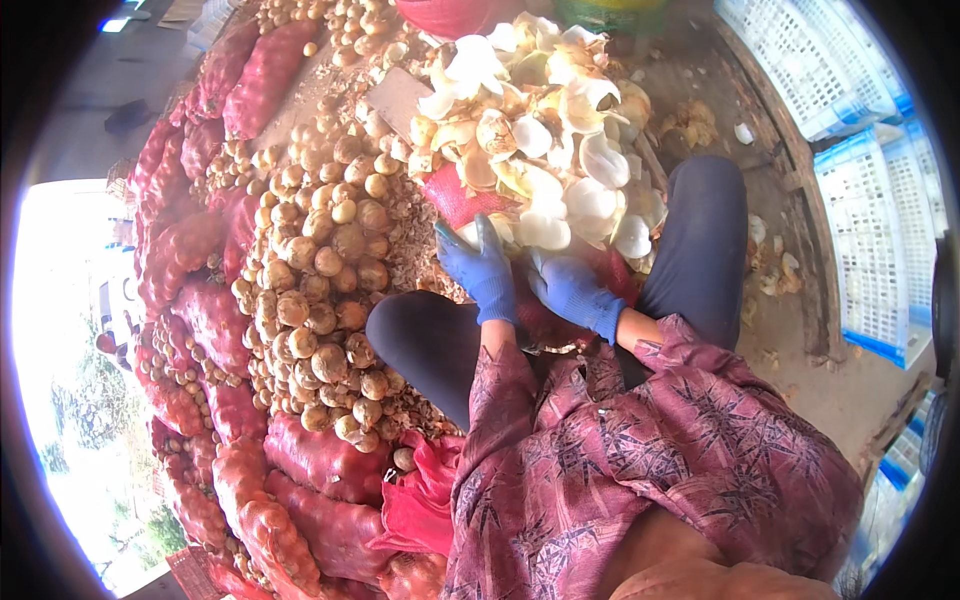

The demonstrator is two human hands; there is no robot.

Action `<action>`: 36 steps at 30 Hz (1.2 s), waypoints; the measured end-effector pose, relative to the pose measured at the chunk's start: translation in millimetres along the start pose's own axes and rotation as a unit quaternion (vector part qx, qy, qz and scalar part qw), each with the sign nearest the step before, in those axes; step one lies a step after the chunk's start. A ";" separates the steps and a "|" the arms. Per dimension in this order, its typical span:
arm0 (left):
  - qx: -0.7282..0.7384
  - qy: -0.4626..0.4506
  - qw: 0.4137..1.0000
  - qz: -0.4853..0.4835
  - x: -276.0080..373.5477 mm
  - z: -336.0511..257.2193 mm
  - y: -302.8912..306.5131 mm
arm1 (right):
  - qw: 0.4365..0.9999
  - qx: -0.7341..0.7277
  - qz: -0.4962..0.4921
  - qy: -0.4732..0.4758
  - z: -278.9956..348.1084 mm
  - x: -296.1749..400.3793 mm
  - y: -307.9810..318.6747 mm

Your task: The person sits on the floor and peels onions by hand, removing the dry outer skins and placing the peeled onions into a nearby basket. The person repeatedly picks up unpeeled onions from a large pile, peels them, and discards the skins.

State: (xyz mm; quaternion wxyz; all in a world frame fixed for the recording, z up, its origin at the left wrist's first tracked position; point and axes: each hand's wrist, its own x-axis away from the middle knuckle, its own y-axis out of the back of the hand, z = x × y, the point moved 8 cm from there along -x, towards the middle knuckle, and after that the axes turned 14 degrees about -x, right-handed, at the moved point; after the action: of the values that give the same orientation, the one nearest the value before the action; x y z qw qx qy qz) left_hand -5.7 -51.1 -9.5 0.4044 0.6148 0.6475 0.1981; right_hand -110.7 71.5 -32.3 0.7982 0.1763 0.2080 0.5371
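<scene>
My left hand (478, 271), in a blue knit glove, reaches to the near edge of a heap of pale onion peels (540, 165). Its thumb and fingers are spread around a pale onion or peel (495, 227); whether it is gripped is not clear. Close by on the right is my right hand (576, 294), also gloved in blue, with its fingertips turned away and hidden. Red mesh cloth (465, 193) shows under the peels and below both hands, between my bent legs. A large pile of unpeeled onions (322, 262) lies to the left.
Full red mesh sacks of onions (217, 322) line the left side. White plastic crates with blue edges (862, 240) stand at right beyond wooden beams (806, 225). A flat board (397, 101), a red container (442, 15) and a green one (611, 13) are at the far side.
</scene>
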 end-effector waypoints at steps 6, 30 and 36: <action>0.210 0.045 0.976 0.040 -5.4 35.6 -15.3 | 0.813 -0.452 0.069 -0.361 -22.2 -6.5 -1.9; 0.261 0.064 0.959 0.084 -6.7 48.4 -18.6 | 0.802 -0.457 0.087 -0.375 11.7 11.0 16.0; 0.399 0.110 0.907 0.081 -6.2 42.3 2.8 | 0.706 -0.619 0.050 -0.340 29.8 24.8 67.0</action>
State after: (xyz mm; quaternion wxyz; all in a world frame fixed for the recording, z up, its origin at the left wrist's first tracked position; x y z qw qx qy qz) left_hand 28.0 -66.8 -30.8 0.0339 0.7493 0.6610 0.0215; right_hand -139.3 117.1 23.3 0.7163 -0.1768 -0.4664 0.4879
